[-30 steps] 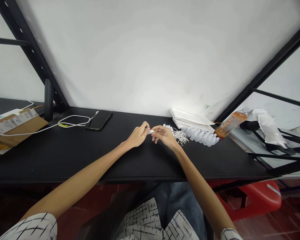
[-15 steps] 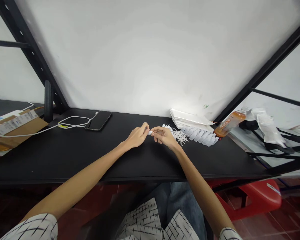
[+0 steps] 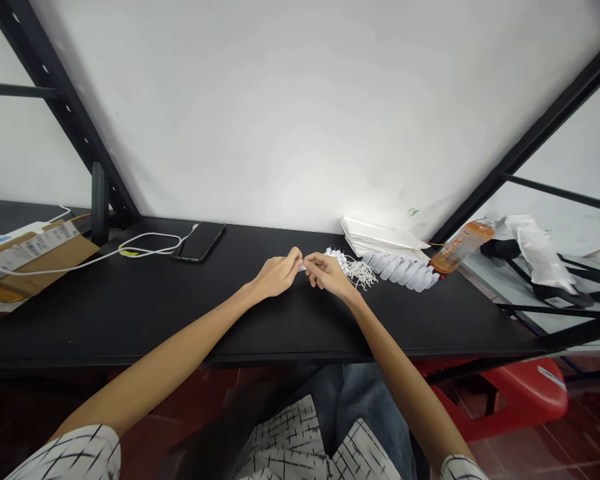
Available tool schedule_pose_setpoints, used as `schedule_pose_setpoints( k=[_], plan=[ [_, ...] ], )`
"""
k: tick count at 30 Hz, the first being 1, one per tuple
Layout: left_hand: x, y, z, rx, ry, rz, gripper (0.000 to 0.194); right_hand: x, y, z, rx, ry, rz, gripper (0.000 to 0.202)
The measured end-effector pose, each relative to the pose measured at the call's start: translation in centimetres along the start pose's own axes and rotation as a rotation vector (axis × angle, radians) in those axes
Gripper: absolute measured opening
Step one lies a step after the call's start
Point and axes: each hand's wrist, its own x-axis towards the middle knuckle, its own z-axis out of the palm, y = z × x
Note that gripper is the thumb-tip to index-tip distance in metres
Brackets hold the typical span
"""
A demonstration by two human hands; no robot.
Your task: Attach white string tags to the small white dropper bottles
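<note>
A small white piece (image 3: 302, 266), too small to name, is pinched between my two hands above the black table (image 3: 260, 327). My left hand (image 3: 280, 272) is closed on its left end, thumb and fingers pressed together. From the other side, the fingertips of my right hand (image 3: 326, 271) grip it too. Just right of that hand lies a bundle of white cords (image 3: 362, 274) with small white pieces (image 3: 337, 257) at its left, partly hidden by the hand. A row of overlapping translucent white pieces (image 3: 401, 271) lies further right.
A stack of white sheets (image 3: 383, 238) lies by the wall. An orange-labelled bottle (image 3: 463, 247) is at the table's right end. To the left are a phone (image 3: 199, 241), a white cable (image 3: 153, 251) and a cardboard box (image 3: 40, 260). A red stool (image 3: 530, 393) stands below right.
My fingers have shifted slightly around the small white piece, and less of it shows between them. Both hands stay in the same place over the table.
</note>
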Motion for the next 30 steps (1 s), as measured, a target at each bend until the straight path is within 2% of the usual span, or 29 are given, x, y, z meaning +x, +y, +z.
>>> schedule_pose_setpoints(
  k=[6,16,25,30],
  plan=[
    [0.05,-0.21,-0.11,0.021,0.020,0.021,0.022,-0.03,0.05,-0.24,0.075,-0.039,-0.020,0.038],
    [-0.17,-0.18,0.49,0.050,0.013,0.044,0.024,0.02,0.42,-0.56,-0.070,-0.095,0.003,0.040],
    [0.11,-0.08,0.18,-0.118,0.061,-0.029,0.019,0.11,0.50,-0.52,-0.003,0.004,-0.048,0.036],
    [0.24,-0.35,0.16,-0.221,0.056,-0.079,0.019,0.01,0.37,-0.56,-0.018,-0.011,-0.028,0.038]
  ],
)
